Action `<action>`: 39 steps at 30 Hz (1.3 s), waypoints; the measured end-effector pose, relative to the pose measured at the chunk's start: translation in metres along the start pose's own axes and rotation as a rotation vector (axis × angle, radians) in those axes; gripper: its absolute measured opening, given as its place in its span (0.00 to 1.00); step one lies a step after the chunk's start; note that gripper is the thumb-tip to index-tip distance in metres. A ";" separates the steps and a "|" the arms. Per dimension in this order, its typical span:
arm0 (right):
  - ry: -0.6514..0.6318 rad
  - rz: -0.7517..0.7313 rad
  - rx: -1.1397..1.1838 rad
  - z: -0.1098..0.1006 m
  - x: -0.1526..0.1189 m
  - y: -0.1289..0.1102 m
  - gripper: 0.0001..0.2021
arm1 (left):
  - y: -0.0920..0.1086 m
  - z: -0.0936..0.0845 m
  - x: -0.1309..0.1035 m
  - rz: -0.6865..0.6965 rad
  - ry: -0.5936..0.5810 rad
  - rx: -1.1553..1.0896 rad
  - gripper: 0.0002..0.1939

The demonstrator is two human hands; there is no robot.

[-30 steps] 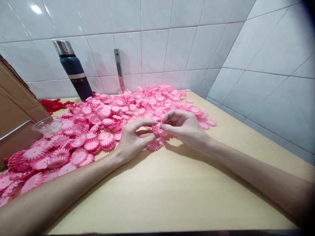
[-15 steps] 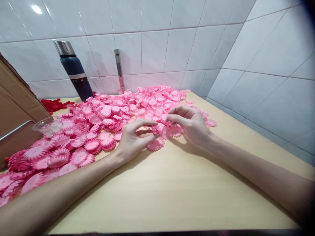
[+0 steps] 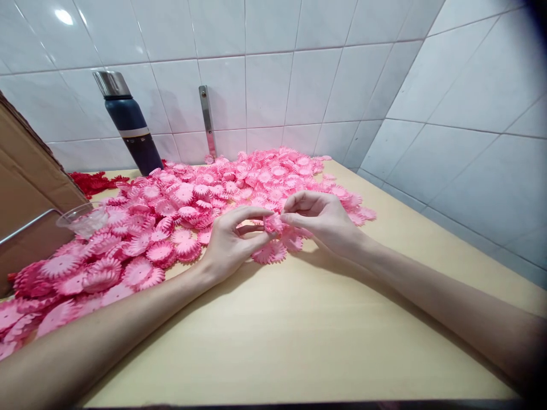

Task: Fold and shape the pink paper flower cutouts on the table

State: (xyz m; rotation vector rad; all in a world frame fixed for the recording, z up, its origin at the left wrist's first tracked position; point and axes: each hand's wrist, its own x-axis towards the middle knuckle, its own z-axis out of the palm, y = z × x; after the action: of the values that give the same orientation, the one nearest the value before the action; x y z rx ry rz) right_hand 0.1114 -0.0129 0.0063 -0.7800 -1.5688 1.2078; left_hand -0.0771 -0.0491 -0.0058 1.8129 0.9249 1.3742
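My left hand (image 3: 234,242) pinches a pink scalloped fabric flower piece (image 3: 274,223) between thumb and fingertips, just above the table. From the right, my right hand (image 3: 322,219) comes up against the same piece, thumb and forefinger closed at its edge. Whether those fingertips hold a part of it or something small is hidden. Below the hands lie a few more pink pieces (image 3: 270,252). Behind and to the left spreads a big heap of similar pink flower pieces (image 3: 183,193), many with a small hole in the middle.
A dark blue bottle (image 3: 132,128) with a steel cap stands at the back left. Beside the cardboard box (image 3: 34,165) are a clear plastic cup (image 3: 81,219) and red pieces (image 3: 96,182). A metal bracket (image 3: 206,117) is fixed to the tiled wall (image 3: 269,85).
My right hand has moved left and slightly down, its fingertips now at the flower piece. My left hand stays in place with its pinch.
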 end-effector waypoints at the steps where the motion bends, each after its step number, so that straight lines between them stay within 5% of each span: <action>1: 0.015 0.004 -0.004 0.000 0.000 0.001 0.06 | 0.000 0.000 0.000 0.008 0.002 0.005 0.14; 8: 0.091 0.010 -0.025 -0.001 0.002 0.003 0.07 | 0.004 0.000 0.000 0.034 -0.015 0.047 0.08; 24: -0.019 -0.054 -0.026 0.001 -0.002 0.000 0.06 | 0.008 0.001 0.003 0.011 -0.002 0.215 0.06; 39: 0.418 -0.183 -0.213 -0.009 0.010 0.015 0.05 | 0.008 0.001 0.002 0.056 0.100 0.139 0.02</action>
State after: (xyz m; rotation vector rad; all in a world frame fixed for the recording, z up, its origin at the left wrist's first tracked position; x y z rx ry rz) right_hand 0.1157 0.0034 -0.0042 -0.9353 -1.3942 0.6967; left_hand -0.0750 -0.0516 0.0013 1.9001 1.0517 1.4793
